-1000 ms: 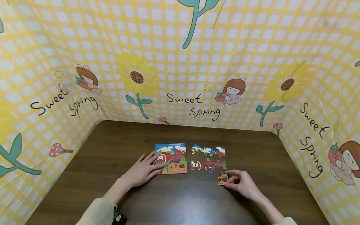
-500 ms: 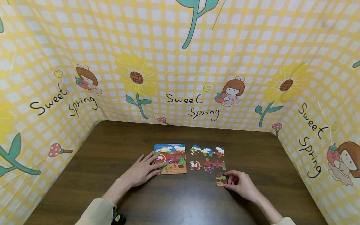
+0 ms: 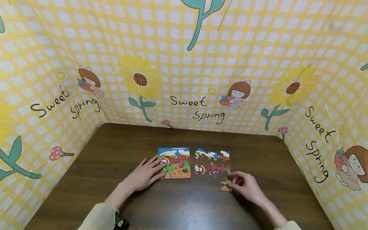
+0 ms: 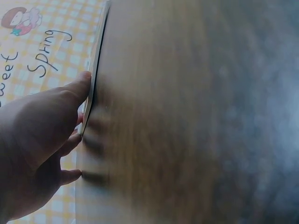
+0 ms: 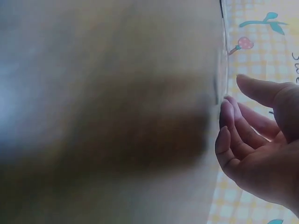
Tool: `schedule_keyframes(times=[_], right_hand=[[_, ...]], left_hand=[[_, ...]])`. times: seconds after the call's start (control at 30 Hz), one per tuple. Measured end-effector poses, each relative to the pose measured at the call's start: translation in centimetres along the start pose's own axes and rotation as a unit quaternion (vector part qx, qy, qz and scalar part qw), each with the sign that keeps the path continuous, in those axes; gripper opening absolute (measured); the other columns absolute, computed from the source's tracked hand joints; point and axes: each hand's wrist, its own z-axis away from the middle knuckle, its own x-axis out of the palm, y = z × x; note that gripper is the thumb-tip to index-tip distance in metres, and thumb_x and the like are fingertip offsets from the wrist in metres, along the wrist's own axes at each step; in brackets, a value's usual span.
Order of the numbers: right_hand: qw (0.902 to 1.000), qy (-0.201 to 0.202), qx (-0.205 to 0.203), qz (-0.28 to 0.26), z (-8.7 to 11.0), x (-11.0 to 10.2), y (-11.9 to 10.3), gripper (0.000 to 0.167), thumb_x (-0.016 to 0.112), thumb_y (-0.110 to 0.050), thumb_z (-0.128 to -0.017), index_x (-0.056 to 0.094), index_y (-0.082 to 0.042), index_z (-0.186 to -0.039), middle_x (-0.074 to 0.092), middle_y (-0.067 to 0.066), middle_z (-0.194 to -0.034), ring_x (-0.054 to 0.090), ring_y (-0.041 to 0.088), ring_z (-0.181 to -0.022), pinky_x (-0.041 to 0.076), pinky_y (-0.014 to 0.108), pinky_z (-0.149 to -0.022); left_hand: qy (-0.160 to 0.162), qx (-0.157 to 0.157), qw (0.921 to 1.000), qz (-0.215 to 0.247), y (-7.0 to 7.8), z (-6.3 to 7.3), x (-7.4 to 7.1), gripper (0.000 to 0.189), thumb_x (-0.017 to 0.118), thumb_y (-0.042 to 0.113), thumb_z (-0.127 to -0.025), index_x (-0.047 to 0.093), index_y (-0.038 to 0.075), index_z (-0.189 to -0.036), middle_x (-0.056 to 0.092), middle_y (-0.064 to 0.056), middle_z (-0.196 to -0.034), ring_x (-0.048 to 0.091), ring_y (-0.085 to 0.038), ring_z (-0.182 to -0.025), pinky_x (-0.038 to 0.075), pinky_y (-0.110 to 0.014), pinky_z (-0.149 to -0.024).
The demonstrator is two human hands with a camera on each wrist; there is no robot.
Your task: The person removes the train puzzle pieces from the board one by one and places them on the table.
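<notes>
In the head view, my left hand [image 3: 146, 174] rests with spread, straight fingers on a square picture puzzle board [image 3: 181, 174]. To the board's right, a jigsaw piece [image 3: 226, 187] with a brown and green print lies flat on the table. My right hand [image 3: 247, 185] is at this piece's right side, its thumb overlapping the edge and its index finger reaching just above. In the right wrist view, the thumb [image 5: 259, 91] stands apart from the loosely bent fingers, and no piece shows between them. The left wrist view shows fingers [image 4: 70, 175] touching down at the table edge line.
Several more jigsaw pieces lie in two rows right of the board, including a white-faced piece [image 3: 199, 169] and a red piece [image 3: 212, 167]. Brown wooden table [image 3: 161, 204] surrounds them. A yellow checked cloth [image 3: 184, 73] rises behind and at both sides.
The brown and green piece has shifted slightly left. My right thumb has moved up from its lower right corner, loosening from it. The left hand stays on the board.
</notes>
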Motion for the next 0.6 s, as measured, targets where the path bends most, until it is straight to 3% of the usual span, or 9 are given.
schedule_keyframes(times=[0.17, 0.4, 0.6], right_hand=[[0.9996, 0.016, -0.022, -0.009, -1.7, 0.6, -1.6, 0.032, 0.085, -0.005, -0.095, 0.076, 0.004, -0.125, 0.073, 0.003, -0.089, 0.062, 0.000, -0.073, 0.052, 0.021, -0.062], [0.9979, 0.006, -0.064, -0.011, -4.9, 3.1, -4.0, 0.036, 0.085, -0.005, -0.095, 0.075, 0.005, -0.128, 0.079, 0.011, -0.098, 0.069, 0.003, -0.083, 0.060, 0.021, -0.075], [0.9944, -0.012, -0.104, -0.015, -7.4, 5.5, -5.1, 0.042, 0.085, -0.009, -0.096, 0.071, 0.006, -0.134, 0.080, 0.020, -0.109, 0.075, 0.021, -0.091, 0.062, 0.025, -0.078]], left_hand=[[0.002, -0.006, 0.9999, 0.009, 0.1, 0.0, -0.1, 0.061, 0.055, 0.044, -0.115, 0.046, 0.019, -0.170, 0.039, -0.013, -0.179, 0.029, -0.043, -0.169, 0.025, -0.082, -0.127], [0.020, 0.001, 0.9997, 0.013, 0.1, 0.0, 0.0, 0.062, 0.059, 0.043, -0.114, 0.050, 0.011, -0.166, 0.044, -0.015, -0.176, 0.034, -0.042, -0.167, 0.029, -0.077, -0.128], [0.027, 0.005, 0.9992, 0.030, 0.6, 0.2, -0.4, 0.054, 0.059, 0.037, -0.115, 0.057, 0.009, -0.161, 0.053, -0.016, -0.169, 0.041, -0.043, -0.163, 0.030, -0.076, -0.128]])
